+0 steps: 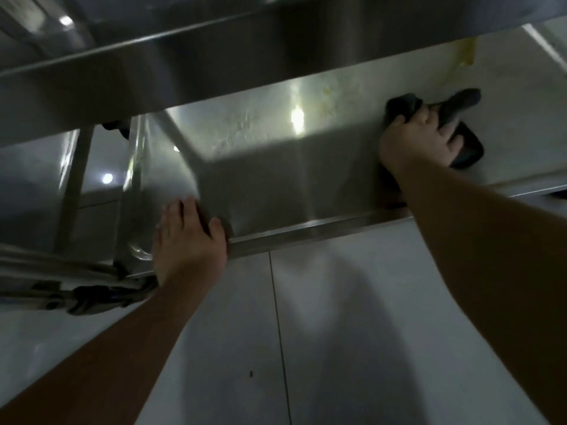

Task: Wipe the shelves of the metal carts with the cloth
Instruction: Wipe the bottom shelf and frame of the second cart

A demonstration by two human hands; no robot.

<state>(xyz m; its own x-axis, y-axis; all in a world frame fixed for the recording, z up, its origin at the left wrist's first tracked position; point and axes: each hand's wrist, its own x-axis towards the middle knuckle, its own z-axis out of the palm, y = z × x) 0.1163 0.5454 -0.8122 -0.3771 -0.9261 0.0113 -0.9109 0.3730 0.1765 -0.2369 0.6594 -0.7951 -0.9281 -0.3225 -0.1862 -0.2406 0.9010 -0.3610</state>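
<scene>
The lower shelf (276, 167) of a stainless steel cart fills the middle of the view, with a raised rim along its near edge. My right hand (417, 139) lies on the right part of the shelf and presses a dark cloth (460, 108) against the metal, fingers curled into its folds. Yellowish stains (460, 61) mark the shelf just beyond the cloth. My left hand (187, 240) grips the shelf's near left corner, fingers over the rim.
The cart's upper shelf (153, 72) overhangs the far half of the lower one. A cart leg (72, 185) stands at the left. A bundle of striped fabric (76, 289) lies at the left by the corner. White floor tiles (337, 332) spread below.
</scene>
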